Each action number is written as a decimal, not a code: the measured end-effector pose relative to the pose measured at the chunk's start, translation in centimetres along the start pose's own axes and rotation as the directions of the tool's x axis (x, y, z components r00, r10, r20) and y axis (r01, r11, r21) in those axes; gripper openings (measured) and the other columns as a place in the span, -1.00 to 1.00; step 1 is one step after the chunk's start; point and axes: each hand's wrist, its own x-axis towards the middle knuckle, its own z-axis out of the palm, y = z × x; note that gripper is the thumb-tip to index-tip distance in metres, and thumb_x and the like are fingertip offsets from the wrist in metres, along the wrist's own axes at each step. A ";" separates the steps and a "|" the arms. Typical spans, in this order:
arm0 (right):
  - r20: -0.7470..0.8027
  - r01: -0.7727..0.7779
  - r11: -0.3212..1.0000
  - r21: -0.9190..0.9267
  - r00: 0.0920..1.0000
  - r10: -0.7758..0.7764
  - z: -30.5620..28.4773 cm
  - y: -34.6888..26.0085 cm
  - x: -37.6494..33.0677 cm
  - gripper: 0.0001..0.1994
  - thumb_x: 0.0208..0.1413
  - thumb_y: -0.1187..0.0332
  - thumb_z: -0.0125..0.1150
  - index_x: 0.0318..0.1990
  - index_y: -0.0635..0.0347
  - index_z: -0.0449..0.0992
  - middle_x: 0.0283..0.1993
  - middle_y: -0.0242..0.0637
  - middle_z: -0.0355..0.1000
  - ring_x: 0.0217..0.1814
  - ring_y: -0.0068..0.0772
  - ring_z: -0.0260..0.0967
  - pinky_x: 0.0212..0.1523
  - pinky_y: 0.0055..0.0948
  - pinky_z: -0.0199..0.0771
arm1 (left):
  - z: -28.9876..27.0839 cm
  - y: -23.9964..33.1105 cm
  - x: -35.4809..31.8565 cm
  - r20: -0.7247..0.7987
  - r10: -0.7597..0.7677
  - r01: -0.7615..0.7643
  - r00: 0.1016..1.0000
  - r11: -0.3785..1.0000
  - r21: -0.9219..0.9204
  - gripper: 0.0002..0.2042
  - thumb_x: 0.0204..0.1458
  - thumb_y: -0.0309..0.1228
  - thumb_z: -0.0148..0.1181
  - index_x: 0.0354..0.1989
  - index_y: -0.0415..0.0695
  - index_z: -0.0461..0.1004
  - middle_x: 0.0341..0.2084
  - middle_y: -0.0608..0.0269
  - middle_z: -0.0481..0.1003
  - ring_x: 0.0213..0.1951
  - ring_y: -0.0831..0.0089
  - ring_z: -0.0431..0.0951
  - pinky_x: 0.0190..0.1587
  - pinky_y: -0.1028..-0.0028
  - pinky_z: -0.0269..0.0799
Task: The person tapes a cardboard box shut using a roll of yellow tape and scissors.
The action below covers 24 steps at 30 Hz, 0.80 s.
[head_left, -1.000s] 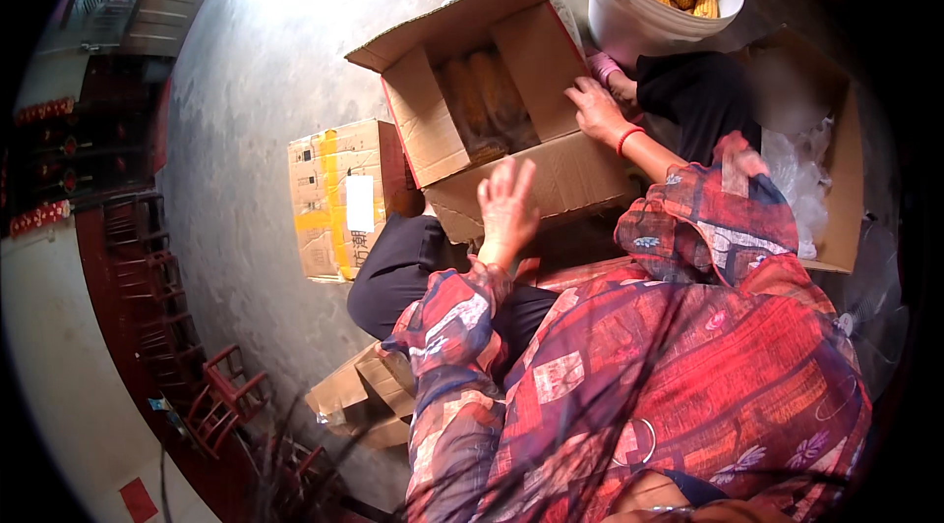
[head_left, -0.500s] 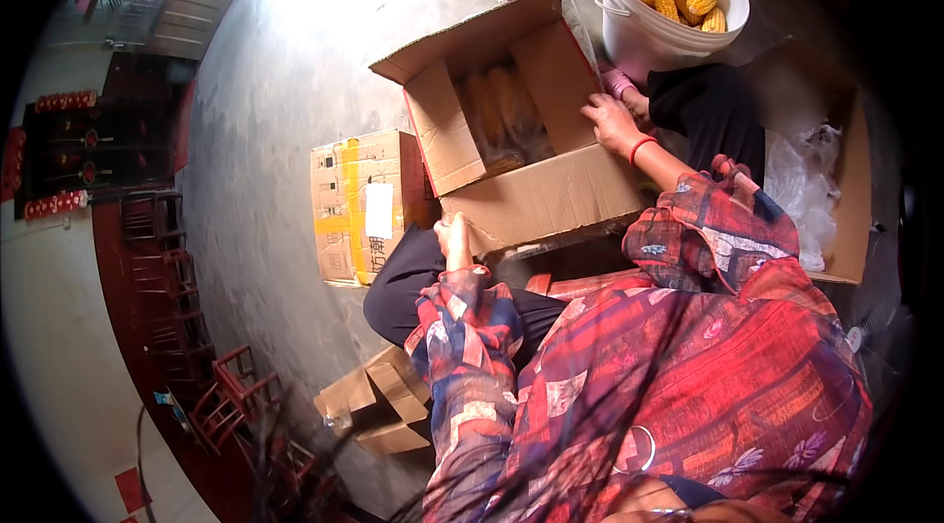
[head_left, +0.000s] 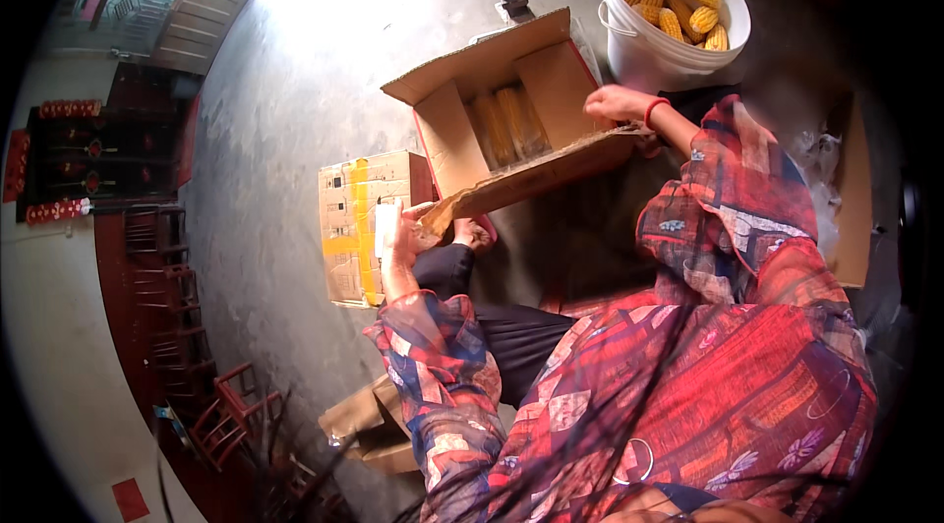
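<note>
An open cardboard box (head_left: pixel 556 95) stands tilted in front of me, with long yellow pieces, possibly corn cobs (head_left: pixel 506 125), inside. Its near flap (head_left: pixel 531 169) is raised and seen almost edge-on. At that flap's left corner, my left hand (head_left: pixel 398 240) is closed on the cardboard. My right hand (head_left: pixel 619 104), a red band on its wrist, is curled at the box's right side, close to the flap's right end. What its fingers hold, if anything, is hidden.
A white bucket (head_left: pixel 621 31) of corn cobs stands at the far right. A taped carton (head_left: pixel 344 218) sits left of the box. Another open carton (head_left: pixel 369 420) lies lower left, and one with clear plastic bags (head_left: pixel 821 164) is at right. Small red chairs (head_left: pixel 236 415) line the left wall.
The near flap has swung up from lying outward. My left hand has moved left with its corner, and my right hand has shifted slightly up and curled. The box's contents now show more brightly.
</note>
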 end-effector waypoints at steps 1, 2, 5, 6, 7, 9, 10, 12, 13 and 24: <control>-0.098 0.211 0.971 -0.111 0.970 -0.222 -1.0 -0.8 0.4 -0.76 -0.04 0.34 -0.03 -0.26 0.23 0.47 -0.33 -0.20 0.46 -0.25 -0.35 0.38 -0.17 -0.43 0.35 | -0.1 -0.3 0.4 -0.001 0.001 -0.001 1.000 1.000 0.007 -0.54 -0.01 0.01 0.01 0.01 0.03 0.39 -0.19 0.15 0.45 -0.25 0.31 0.49 -0.17 0.33 0.42; -0.167 0.390 0.887 -0.248 0.885 -0.435 -2.4 -1.5 0.6 -0.77 -0.04 0.33 -0.05 -0.28 0.21 0.49 -0.35 -0.21 0.46 -0.29 -0.32 0.38 -0.21 -0.42 0.37 | 0.4 -0.5 0.8 0.002 0.000 0.000 1.000 1.000 0.016 -0.54 -0.01 0.01 0.01 0.00 0.03 0.39 -0.20 0.15 0.45 -0.25 0.31 0.49 -0.17 0.34 0.41; -0.470 0.464 0.730 -0.502 0.562 -0.681 -3.4 -8.1 1.2 -0.77 0.01 0.30 -0.04 -0.20 0.07 0.47 -0.24 -0.28 0.44 -0.18 -0.25 0.37 -0.09 -0.37 0.29 | -0.5 -1.7 0.5 -0.056 -0.004 0.008 0.998 0.998 0.066 -0.55 -0.01 0.01 0.02 -0.01 0.03 0.41 -0.22 0.17 0.46 -0.25 0.34 0.49 -0.17 0.36 0.41; -0.511 0.379 0.644 -0.664 0.399 -0.761 -3.8 -9.6 2.2 -0.77 0.03 0.28 -0.04 -0.17 0.02 0.46 -0.19 -0.29 0.43 -0.15 -0.21 0.36 -0.03 -0.31 0.25 | -0.6 -1.8 0.4 -0.078 0.000 0.007 0.997 0.996 0.093 -0.55 -0.02 0.01 0.02 -0.02 0.02 0.41 -0.22 0.17 0.46 -0.25 0.34 0.49 -0.17 0.36 0.41; -0.531 0.296 0.619 -0.727 0.330 -0.781 -4.0 -10.2 3.4 -0.75 0.05 0.23 -0.06 -0.15 0.00 0.45 -0.16 -0.29 0.41 -0.11 -0.20 0.34 0.00 -0.26 0.22 | -0.2 -1.9 0.6 -0.087 0.000 0.011 0.996 0.992 0.125 -0.55 -0.02 0.01 0.02 -0.02 0.02 0.42 -0.23 0.17 0.47 -0.25 0.35 0.49 -0.17 0.37 0.41; -0.541 0.114 0.566 -0.817 0.188 -0.819 -4.0 -11.2 5.3 -0.71 0.08 0.15 -0.09 -0.11 -0.04 0.43 -0.11 -0.28 0.38 -0.04 -0.19 0.32 0.05 -0.15 0.16 | 0.4 -1.9 0.9 -0.114 0.008 0.015 0.993 0.979 0.202 -0.55 -0.02 0.01 0.03 -0.04 0.02 0.43 -0.24 0.18 0.48 -0.25 0.37 0.49 -0.17 0.38 0.41; -0.523 0.095 0.631 -0.770 0.471 -0.710 -4.0 -11.2 5.5 -0.70 0.08 0.11 -0.12 -0.11 -0.04 0.43 -0.08 -0.27 0.37 -0.01 -0.19 0.30 0.04 -0.10 0.16 | 0.5 -1.8 1.1 -0.126 0.009 0.023 0.992 0.968 0.250 -0.56 -0.02 0.01 0.03 -0.04 0.02 0.43 -0.25 0.19 0.48 -0.25 0.38 0.49 -0.17 0.39 0.41; -0.338 0.000 0.726 -0.687 0.885 -0.320 -3.9 -11.1 5.7 -0.66 0.10 0.05 -0.17 -0.10 -0.05 0.43 -0.04 -0.25 0.34 0.04 -0.17 0.27 0.02 -0.01 0.15 | 0.9 -1.1 1.0 -0.162 0.033 0.032 0.986 0.924 0.381 -0.56 -0.03 0.01 0.03 -0.05 0.02 0.44 -0.26 0.19 0.49 -0.25 0.39 0.49 -0.17 0.41 0.41; -0.279 0.042 0.711 -0.701 0.903 -0.328 -3.3 -10.7 5.6 -0.62 0.08 0.01 -0.20 -0.09 -0.07 0.42 -0.02 -0.23 0.32 0.06 -0.16 0.25 0.01 -0.04 0.18 | 1.1 -0.5 0.8 -0.183 0.052 0.039 0.982 0.886 0.462 -0.56 -0.03 0.01 0.03 -0.06 0.01 0.45 -0.27 0.20 0.49 -0.25 0.40 0.49 -0.17 0.41 0.41; -0.322 0.009 0.602 -0.798 0.839 -0.439 -2.8 -9.6 6.0 -0.67 -0.04 0.36 0.02 -0.05 -0.15 0.39 -0.09 -0.32 0.33 0.04 -0.25 0.24 0.01 -0.17 0.20 | 8.4 7.4 8.5 0.361 0.327 -0.456 0.873 0.288 0.842 -0.62 0.01 -0.19 0.01 0.00 -0.06 0.39 -0.06 0.11 0.40 0.00 0.34 0.37 0.03 0.44 0.26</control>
